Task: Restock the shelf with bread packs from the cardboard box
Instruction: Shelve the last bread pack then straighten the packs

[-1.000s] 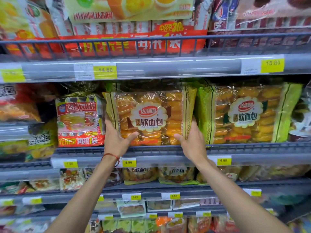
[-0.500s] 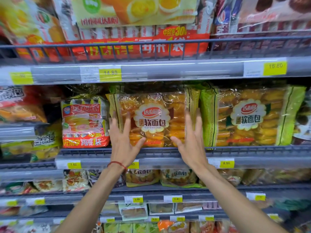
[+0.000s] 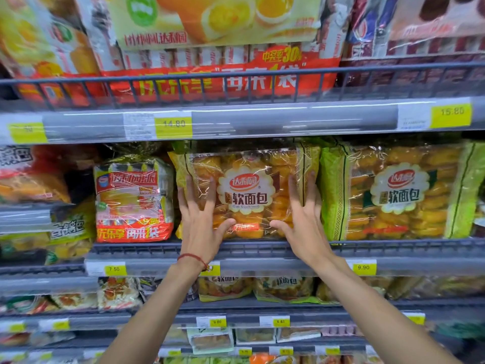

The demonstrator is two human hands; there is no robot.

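Observation:
A yellow-edged clear bread pack (image 3: 248,166) with a white scalloped label stands upright on the middle shelf (image 3: 262,249). My left hand (image 3: 200,222) lies flat against its lower left face, fingers straight and spread. On the lower right face my right hand (image 3: 301,222) presses the same way. A green-edged bread pack (image 3: 399,190) of the same kind stands just to the right, touching it. The cardboard box is out of view.
A red-and-clear snack pack (image 3: 133,200) stands to the left of the bread pack. The shelf above (image 3: 262,119) carries large bags behind a wire rail. Lower shelves hold more bread packs (image 3: 284,287) and small boxed goods. Yellow price tags (image 3: 363,267) line the shelf edges.
My hands let go of the pack's lower corners and opened flat against its front. The pack now sits further back and upright on the shelf.

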